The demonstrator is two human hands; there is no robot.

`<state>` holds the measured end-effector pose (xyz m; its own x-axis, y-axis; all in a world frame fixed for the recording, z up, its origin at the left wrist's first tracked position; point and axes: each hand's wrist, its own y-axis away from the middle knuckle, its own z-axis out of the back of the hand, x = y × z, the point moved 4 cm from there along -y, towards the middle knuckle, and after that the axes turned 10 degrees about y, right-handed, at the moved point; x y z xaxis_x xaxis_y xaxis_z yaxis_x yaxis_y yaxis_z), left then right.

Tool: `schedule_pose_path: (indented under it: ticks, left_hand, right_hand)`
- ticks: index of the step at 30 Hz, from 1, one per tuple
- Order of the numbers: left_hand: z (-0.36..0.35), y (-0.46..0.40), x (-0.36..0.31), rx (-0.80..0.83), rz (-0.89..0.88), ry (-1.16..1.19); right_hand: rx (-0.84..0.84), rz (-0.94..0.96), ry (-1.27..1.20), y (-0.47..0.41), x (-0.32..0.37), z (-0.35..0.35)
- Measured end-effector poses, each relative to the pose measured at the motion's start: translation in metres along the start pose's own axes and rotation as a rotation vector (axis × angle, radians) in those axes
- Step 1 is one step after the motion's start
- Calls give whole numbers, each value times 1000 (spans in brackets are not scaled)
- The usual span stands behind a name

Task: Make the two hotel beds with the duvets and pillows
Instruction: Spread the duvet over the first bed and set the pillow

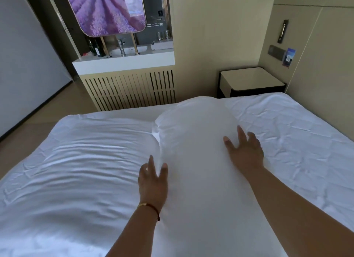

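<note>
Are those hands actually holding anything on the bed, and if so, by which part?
Nothing is held. The left hand and right hand lie open, fingers spread, on the white pillow: left at its left edge, right on its top.

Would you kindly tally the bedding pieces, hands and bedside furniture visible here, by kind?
Pillows: 1, the long pillow under both hands
Duvets: 1, the duvet to its left
Sheets: 1, the creased sheet to its right
Hands: 2, left hand and right hand, fingers spread
Nightstands: 1, the nightstand
Total: 6
</note>
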<state>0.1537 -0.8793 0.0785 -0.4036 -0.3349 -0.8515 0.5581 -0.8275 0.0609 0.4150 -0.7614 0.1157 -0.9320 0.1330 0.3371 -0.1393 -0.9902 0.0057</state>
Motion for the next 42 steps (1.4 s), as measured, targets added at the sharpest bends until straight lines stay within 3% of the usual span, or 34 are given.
schedule_pose_path:
  ticks: [2, 5, 9, 11, 16, 19, 23, 28, 33, 37, 39, 42]
  left_hand:
    - [-22, 5, -16, 182, -101, -149]
    - [-34, 11, 1, 389, 8, -169]
    - [19, -12, 14, 135, -12, -163]
    - [57, -30, 23, -4, -28, -227]
    - [157, -66, 63, -204, 98, -514]
    - [212, -85, 95, -246, 237, -619]
    - [260, -127, 146, -211, 397, -689]
    - [282, -184, 228, -128, 549, -548]
    - [291, -237, 283, -114, 590, -411]
    - [296, -275, 328, -115, 635, -67]
    - [293, -287, 347, -102, 663, 129]
    - [292, -300, 366, -74, 698, 235]
  right_hand:
    - [137, 111, 158, 3, 24, -20]
    - [141, 139, 204, 8, 47, -29]
    - [-76, 293, -28, 21, 95, -20]
    - [-61, 368, -198, 32, 128, -19]
    - [265, 416, -339, 64, 207, -58]
    - [502, 268, -327, 77, 243, -101]
    - [601, 17, -272, 91, 285, -161]
    - [535, -238, -166, 96, 320, -225]
    - [405, -431, -179, 72, 315, -260]
    - [339, -503, -271, 54, 305, -287]
    - [313, -501, -216, 53, 305, -297]
    - [235, -481, -75, 54, 310, -313]
